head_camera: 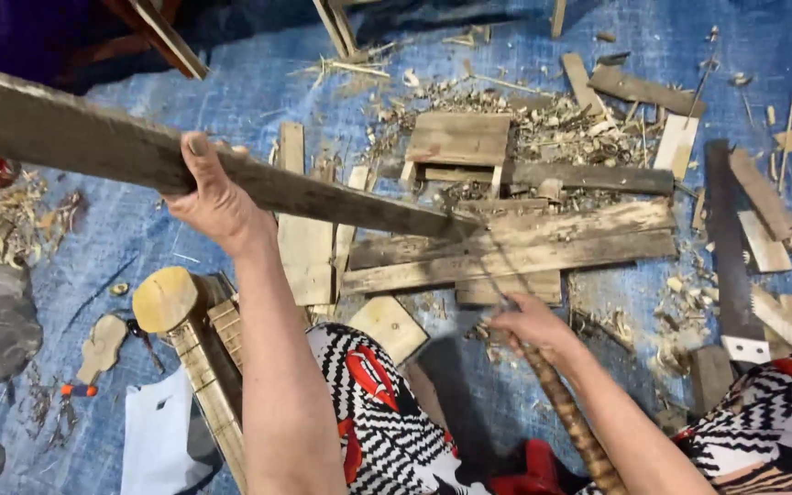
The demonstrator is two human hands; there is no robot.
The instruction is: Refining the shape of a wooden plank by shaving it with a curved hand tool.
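Long grey plank [222, 170] is held up at a slant, far end propped on the stacked boards [515, 247] so it stays steady. Left hand [213, 197] clamps around its middle; right hand [529, 325] grips a blurred chopping blade [483, 266] near that end. Blue tarp [258, 92] underneath catches shavings.

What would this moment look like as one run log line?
left hand: grips long plank, raised | right hand: holds wrapped-handle tool | plank end on stacked boards | blue tarp
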